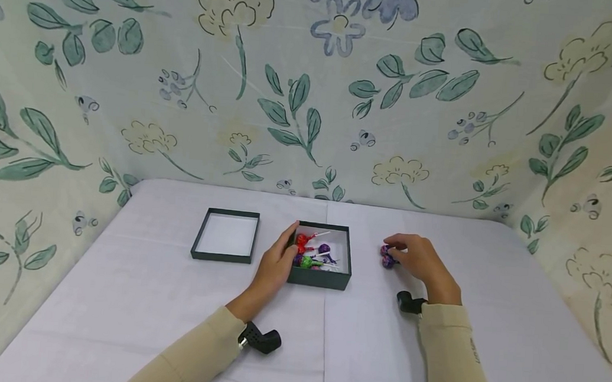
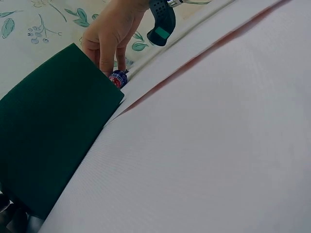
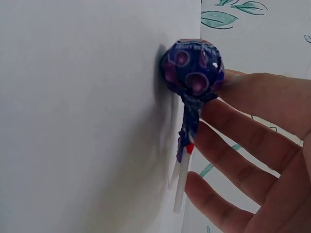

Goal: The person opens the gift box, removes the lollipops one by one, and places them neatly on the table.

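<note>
A dark green open box (image 1: 318, 279) stands on the table with several wrapped lollipops (image 1: 309, 251) inside, in red, purple and green. My left hand (image 1: 275, 264) grips its left side, the thumb near the rim. The box's outer wall (image 2: 53, 126) fills the left of the left wrist view, where my left hand barely shows. To the right of the box, my right hand (image 1: 417, 258) pinches at purple-wrapped lollipops (image 1: 386, 257) on the table. In the right wrist view, a purple lollipop (image 3: 194, 68) with a white stick lies against my right thumb and fingers; another stick shows partly behind it.
A box lid (image 1: 225, 259), dark green outside and white inside, lies to the left of the box. A white cloth (image 1: 142, 321) covers the table. Floral fabric (image 1: 291, 95) hangs behind and at the sides. Each wrist wears a small black camera (image 1: 263, 338).
</note>
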A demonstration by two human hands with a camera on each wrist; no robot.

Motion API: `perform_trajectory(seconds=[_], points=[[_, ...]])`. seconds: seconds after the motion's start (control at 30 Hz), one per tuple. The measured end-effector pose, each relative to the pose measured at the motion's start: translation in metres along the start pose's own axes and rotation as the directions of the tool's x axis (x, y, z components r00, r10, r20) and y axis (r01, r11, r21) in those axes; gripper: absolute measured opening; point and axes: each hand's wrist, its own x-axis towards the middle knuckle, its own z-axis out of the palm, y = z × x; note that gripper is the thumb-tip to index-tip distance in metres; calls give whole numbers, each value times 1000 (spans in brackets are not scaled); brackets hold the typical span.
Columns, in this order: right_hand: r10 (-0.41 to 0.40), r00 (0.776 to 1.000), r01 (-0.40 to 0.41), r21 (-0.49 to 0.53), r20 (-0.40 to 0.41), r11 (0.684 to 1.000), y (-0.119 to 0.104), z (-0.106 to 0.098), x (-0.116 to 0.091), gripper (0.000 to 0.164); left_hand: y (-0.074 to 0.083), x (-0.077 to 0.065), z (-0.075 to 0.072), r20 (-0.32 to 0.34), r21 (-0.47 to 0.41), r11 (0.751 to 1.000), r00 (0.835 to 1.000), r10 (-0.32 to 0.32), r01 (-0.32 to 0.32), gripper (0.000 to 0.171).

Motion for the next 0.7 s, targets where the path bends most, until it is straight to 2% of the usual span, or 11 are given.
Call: perform_trajectory(seconds=[0.33, 0.7], points=[[-8, 1000, 8, 1, 6, 1000, -2, -1, 1, 28, -1, 0, 0, -9, 13, 1000, 1000, -17, 17, 51], [-39, 999, 39, 11, -22, 999, -6, -6, -5, 29, 1, 0, 0, 0, 1, 1000, 1000, -5, 5, 51]])
